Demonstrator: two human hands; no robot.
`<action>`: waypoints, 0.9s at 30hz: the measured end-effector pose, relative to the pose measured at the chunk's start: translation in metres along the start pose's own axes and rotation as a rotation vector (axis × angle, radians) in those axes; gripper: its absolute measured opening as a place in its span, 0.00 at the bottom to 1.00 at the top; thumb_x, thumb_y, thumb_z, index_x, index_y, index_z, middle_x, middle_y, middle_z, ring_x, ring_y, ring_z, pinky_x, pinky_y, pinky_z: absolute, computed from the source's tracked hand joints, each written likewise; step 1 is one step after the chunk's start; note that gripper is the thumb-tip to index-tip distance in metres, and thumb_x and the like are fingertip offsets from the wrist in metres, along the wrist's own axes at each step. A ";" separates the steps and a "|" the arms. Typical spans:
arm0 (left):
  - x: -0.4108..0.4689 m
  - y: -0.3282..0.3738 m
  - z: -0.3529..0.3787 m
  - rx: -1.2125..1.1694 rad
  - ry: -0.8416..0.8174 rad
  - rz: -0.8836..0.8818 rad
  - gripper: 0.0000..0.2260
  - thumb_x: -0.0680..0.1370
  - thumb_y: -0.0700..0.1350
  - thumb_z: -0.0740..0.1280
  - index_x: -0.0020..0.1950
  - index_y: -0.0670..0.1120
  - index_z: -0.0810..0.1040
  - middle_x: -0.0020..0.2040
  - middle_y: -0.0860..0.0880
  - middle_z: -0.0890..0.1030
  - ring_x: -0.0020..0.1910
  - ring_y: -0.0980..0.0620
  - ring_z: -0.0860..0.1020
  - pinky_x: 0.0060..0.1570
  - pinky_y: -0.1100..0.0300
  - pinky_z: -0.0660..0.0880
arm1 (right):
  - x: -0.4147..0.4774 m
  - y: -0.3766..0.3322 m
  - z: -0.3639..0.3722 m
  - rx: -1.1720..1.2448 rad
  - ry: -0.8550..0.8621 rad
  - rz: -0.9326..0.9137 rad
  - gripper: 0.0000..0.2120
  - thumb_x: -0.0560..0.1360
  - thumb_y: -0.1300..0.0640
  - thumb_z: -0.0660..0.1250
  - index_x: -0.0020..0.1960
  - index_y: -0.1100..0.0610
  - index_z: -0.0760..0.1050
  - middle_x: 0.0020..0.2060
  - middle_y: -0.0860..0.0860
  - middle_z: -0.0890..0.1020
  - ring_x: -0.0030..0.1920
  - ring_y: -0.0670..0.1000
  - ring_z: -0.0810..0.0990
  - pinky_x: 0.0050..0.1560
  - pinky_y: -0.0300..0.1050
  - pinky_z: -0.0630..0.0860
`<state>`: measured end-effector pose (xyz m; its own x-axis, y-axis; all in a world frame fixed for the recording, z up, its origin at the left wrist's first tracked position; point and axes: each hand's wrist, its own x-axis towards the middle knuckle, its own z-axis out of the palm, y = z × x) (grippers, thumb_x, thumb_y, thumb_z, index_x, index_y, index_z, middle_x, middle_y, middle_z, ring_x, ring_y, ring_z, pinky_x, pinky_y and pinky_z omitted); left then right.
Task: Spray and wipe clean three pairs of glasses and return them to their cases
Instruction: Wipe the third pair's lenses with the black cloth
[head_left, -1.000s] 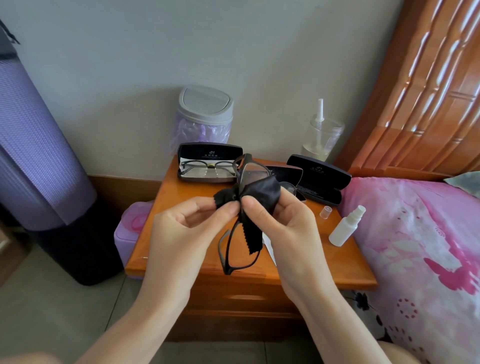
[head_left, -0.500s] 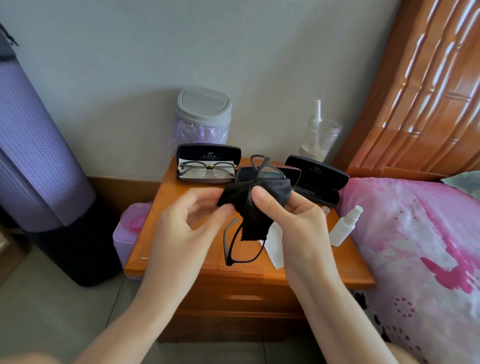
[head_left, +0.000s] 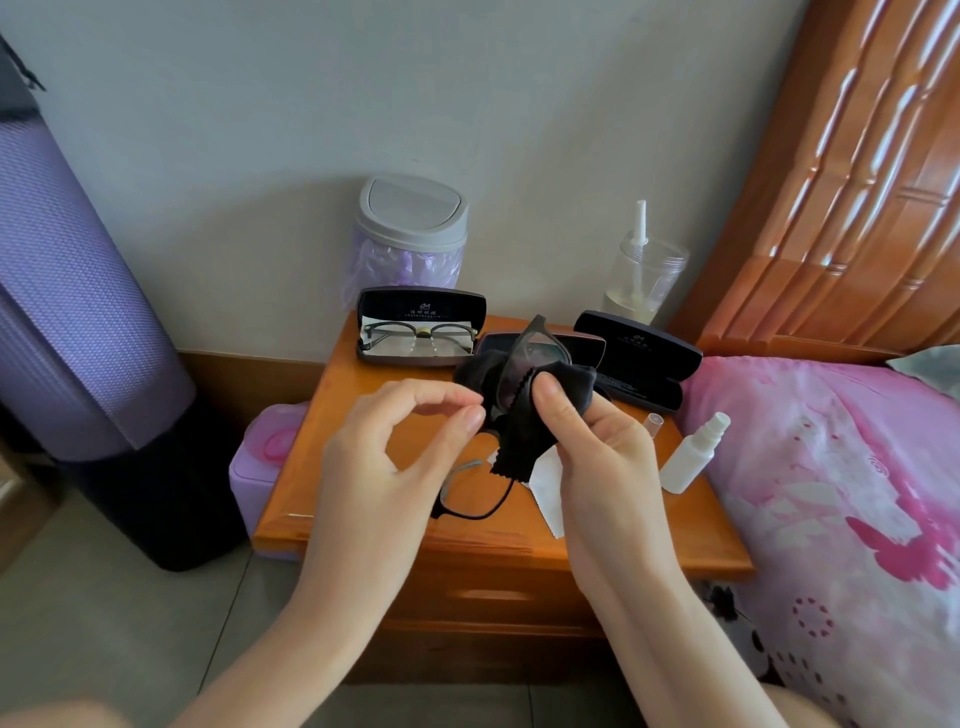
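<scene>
The black-framed glasses (head_left: 535, 345) are up above the worktop (head_left: 374, 499), one lens wrapped in the black cloth (head_left: 519, 436), so I'm mid-wipe. My right hand (head_left: 597, 457) fingers pinch cloth over the lens; my left hand (head_left: 384, 457) pinches the frame's edge. Next, I reckon, shift the cloth to the other lens, then into the open case (head_left: 639, 358) behind.

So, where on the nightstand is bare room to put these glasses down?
Bare: the left strip of the nightstand, in front of the leftmost open case, and the front right corner, in front of the spray bottle. Crowded: the back row of cases and the middle, around the white cloth.
</scene>
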<state>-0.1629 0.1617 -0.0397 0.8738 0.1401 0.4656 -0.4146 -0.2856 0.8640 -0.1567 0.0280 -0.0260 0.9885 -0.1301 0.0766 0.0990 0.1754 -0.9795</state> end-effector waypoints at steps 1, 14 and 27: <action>0.000 0.000 0.000 -0.021 -0.015 -0.021 0.04 0.74 0.47 0.69 0.48 0.54 0.81 0.45 0.59 0.83 0.52 0.63 0.78 0.51 0.76 0.70 | 0.000 -0.001 0.000 0.002 -0.007 0.002 0.12 0.77 0.55 0.63 0.55 0.58 0.81 0.47 0.49 0.86 0.54 0.44 0.82 0.60 0.44 0.73; -0.004 0.003 0.005 -0.424 -0.152 -0.283 0.06 0.70 0.47 0.69 0.46 0.53 0.83 0.42 0.58 0.86 0.46 0.65 0.82 0.42 0.77 0.72 | 0.002 0.001 -0.001 0.079 -0.070 0.009 0.17 0.66 0.57 0.70 0.55 0.58 0.80 0.47 0.51 0.86 0.50 0.46 0.84 0.49 0.37 0.78; -0.002 0.002 0.004 -0.243 -0.178 -0.170 0.05 0.70 0.47 0.69 0.41 0.58 0.81 0.38 0.65 0.84 0.44 0.68 0.81 0.41 0.78 0.72 | 0.022 -0.012 -0.002 0.012 -0.068 0.048 0.18 0.64 0.53 0.72 0.51 0.62 0.82 0.43 0.53 0.86 0.51 0.50 0.83 0.57 0.46 0.75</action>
<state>-0.1642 0.1569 -0.0393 0.9573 -0.0076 0.2890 -0.2891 -0.0358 0.9566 -0.1360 0.0207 -0.0128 0.9976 -0.0544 0.0427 0.0524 0.1913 -0.9801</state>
